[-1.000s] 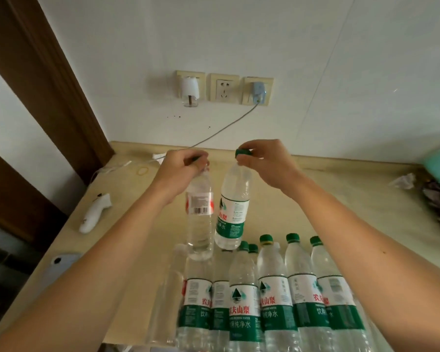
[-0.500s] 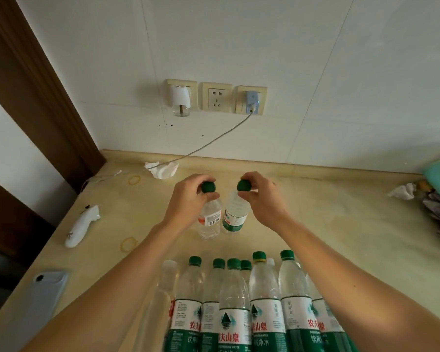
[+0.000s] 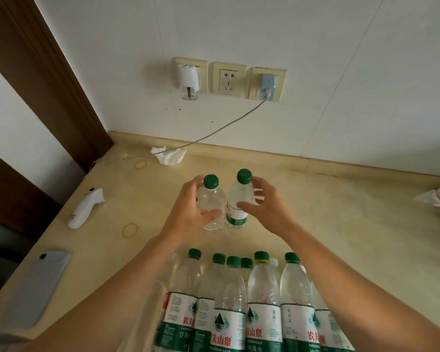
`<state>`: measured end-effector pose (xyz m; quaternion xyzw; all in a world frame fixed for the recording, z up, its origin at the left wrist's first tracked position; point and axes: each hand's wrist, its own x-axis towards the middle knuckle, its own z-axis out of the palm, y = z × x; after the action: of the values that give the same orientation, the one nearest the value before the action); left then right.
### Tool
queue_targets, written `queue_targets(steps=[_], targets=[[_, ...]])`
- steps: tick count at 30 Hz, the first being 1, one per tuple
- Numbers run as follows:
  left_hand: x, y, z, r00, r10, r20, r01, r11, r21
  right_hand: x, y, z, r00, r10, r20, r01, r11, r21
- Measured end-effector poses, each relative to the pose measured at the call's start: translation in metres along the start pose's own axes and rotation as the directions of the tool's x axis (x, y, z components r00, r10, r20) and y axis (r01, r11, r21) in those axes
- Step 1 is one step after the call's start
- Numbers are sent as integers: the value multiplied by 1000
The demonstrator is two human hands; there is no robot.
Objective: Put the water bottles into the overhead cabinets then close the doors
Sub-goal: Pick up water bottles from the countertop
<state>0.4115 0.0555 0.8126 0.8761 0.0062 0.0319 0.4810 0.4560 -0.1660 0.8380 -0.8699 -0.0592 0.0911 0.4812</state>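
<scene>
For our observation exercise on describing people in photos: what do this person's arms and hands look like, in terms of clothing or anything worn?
Both forearms are bare as far as the frame shows: no sleeves in view. The left hand and right hand wear no gloves, and no rings, watch or bracelet can be seen on the fingers or wrists. There are no visible markings. The upper arms are out of frame, so a short sleeve cannot be ruled out.
</scene>
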Motion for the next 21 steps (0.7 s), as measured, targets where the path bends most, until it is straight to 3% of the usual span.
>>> queue_targets(steps=[5, 10, 15, 21], targets=[[-9, -17, 19, 980, -197, -18, 196, 980, -35, 13, 29, 16, 988, 99, 120, -100, 995, 2], [-7, -18, 30, 965, -261, -28, 255, 957, -138, 27, 45, 27, 971, 100, 216, -123, 988, 95], [-8, -6, 35, 969, -234, -76, 226, 968, -106, 18, 40, 29, 987, 108, 117, -124, 982, 140], [-19, 29, 20, 981, -153, -123, 132, 978, -161, -19, 5, -12, 999, 34, -40, -25, 981, 192]])
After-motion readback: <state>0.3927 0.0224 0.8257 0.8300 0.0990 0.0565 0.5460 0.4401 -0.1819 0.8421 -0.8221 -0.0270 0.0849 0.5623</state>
